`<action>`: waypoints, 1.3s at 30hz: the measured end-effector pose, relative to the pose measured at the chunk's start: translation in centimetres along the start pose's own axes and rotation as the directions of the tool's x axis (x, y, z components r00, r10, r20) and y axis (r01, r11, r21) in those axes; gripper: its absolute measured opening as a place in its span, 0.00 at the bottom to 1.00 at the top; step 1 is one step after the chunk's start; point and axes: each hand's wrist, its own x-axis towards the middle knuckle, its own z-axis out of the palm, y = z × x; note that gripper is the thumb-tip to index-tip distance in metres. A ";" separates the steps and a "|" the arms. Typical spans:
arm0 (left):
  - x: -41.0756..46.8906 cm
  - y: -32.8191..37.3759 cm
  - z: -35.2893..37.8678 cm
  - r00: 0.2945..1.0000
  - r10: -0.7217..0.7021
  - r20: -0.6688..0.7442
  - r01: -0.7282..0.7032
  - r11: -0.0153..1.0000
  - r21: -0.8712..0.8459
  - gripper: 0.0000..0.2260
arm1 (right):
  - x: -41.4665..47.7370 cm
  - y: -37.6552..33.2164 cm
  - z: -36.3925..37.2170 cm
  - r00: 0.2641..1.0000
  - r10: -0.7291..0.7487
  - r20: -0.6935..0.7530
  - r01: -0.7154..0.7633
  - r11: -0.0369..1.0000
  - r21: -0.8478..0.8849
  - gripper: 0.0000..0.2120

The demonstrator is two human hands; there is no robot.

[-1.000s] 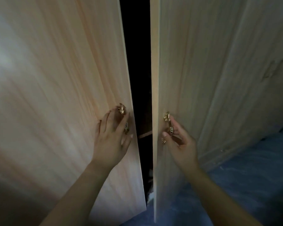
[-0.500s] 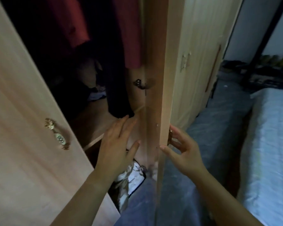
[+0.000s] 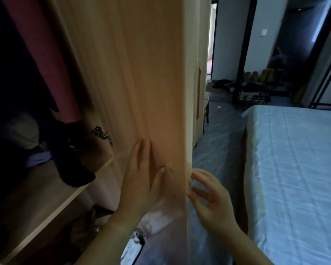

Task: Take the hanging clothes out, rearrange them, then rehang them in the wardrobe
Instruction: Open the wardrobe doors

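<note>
wardrobe interior [image 3: 17, 92], 9 to 11 o'clock: dark, open to view; hanging clothes inside, a dusty-red garment [image 3: 44, 60] at 11 o'clock and a black garment [image 3: 71, 161] below it, its hem drooping just above a wooden shelf [image 3: 52, 205] at 8 o'clock; pale folded items deeper in, too dim to identify. metal hinge [image 3: 101, 133], just left of centre, on the inner face of the door. wardrobe door [image 3: 141, 73], centre to 12 o'clock: light wood, swung out edge-on toward the camera. left hand [image 3: 141, 180], 6 o'clock: flat on the door's inner face, fingers spread wide, holding nothing. right hand [image 3: 212, 197], 5 o'clock: at the door's outer edge, fingers loosely curled and parted, fingertips touching the edge, nothing clasped. bed [image 3: 294, 178], 3 to 4 o'clock: pale blue cover. shoe rack [image 3: 256, 88], 1 o'clock, against the far wall.
</note>
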 end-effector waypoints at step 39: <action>-3.3 -2.6 -0.1 0.967 -0.146 0.210 0.062 0.930 0.363 0.25 | 1.5 1.9 -1.4 0.931 -0.072 0.358 0.282 0.765 -0.579 0.20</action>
